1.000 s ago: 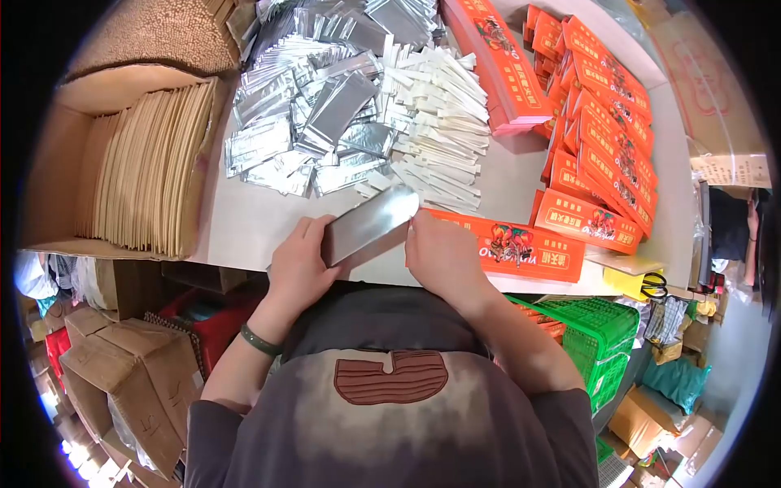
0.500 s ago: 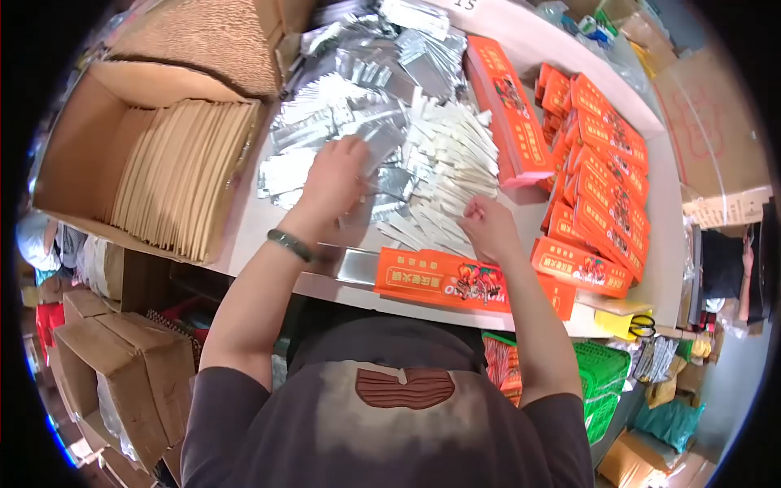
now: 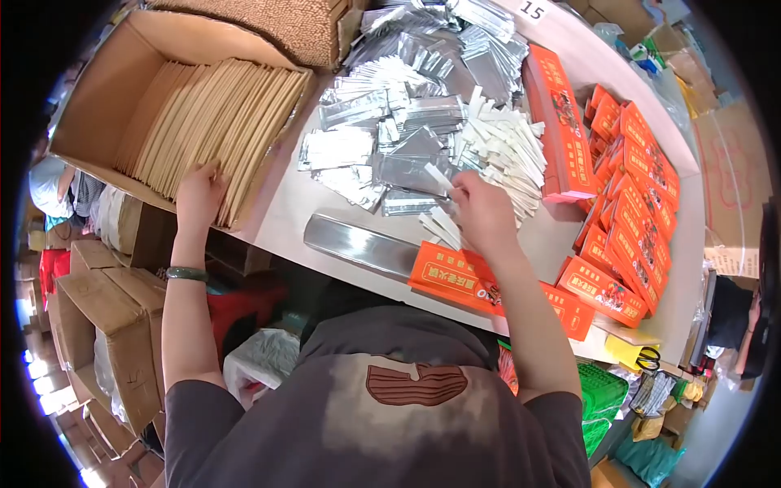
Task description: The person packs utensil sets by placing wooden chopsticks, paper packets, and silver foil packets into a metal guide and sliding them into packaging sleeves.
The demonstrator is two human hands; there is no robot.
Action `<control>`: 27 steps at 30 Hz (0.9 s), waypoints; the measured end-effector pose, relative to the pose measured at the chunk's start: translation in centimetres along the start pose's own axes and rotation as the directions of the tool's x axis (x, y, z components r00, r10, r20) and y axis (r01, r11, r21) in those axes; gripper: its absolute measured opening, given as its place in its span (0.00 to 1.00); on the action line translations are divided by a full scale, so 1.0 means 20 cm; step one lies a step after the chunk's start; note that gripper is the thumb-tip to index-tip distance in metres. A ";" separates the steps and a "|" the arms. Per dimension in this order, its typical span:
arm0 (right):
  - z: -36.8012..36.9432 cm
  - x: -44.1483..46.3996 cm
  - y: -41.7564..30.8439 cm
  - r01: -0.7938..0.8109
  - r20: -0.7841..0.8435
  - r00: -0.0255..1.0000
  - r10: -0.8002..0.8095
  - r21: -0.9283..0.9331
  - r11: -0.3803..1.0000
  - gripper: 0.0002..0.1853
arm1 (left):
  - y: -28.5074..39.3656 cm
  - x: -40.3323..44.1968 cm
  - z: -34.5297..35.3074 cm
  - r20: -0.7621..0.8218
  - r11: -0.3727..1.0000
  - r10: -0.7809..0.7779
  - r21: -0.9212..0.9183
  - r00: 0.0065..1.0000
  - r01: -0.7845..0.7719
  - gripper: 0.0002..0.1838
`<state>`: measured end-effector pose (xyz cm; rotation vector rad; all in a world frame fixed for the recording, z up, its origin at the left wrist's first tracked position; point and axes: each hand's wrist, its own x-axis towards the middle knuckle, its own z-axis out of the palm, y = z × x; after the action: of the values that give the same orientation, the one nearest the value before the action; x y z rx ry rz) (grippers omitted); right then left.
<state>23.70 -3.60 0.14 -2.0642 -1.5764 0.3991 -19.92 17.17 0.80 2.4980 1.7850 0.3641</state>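
My left hand [image 3: 202, 195], a green bangle on its wrist, is at the cardboard box [image 3: 98, 89]. Its fingers are closed among the long thin tan pieces [image 3: 220, 110] packed there; which piece they grip is hidden. Over the table my right hand [image 3: 486, 210] pinches a narrow white strip packet [image 3: 439, 176], which points up and left. Beneath and beside it lies a pile of similar white strips [image 3: 511, 146]. Silver foil packets [image 3: 411, 159] spread to its left. Below my right hand, an orange printed sleeve [image 3: 451, 276] lies at the table's front edge, partly behind my forearm.
A shiny metal strip [image 3: 358, 244] lies along the front edge. Stacked orange sleeves [image 3: 561, 122] and a heap of orange packs [image 3: 630, 195] occupy the right side. Black-handled scissors [image 3: 648, 358] hang by the right corner. A green crate [image 3: 602, 398] stands below.
My left hand has gone from the silver packets to the tan pieces in the box. My right hand has risen and now holds a white strip. The whole view has shifted.
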 end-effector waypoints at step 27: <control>0.30 -0.31 -0.32 0.482 0.036 0.876 -0.480 -0.062 0.874 0.09 | 0.40 -0.40 0.05 0.196 0.434 0.105 -0.891 0.975 0.132 0.14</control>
<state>13.70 -7.00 -1.81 -1.6292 -2.0632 0.1807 -14.84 7.11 -0.03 1.6170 1.0225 0.7580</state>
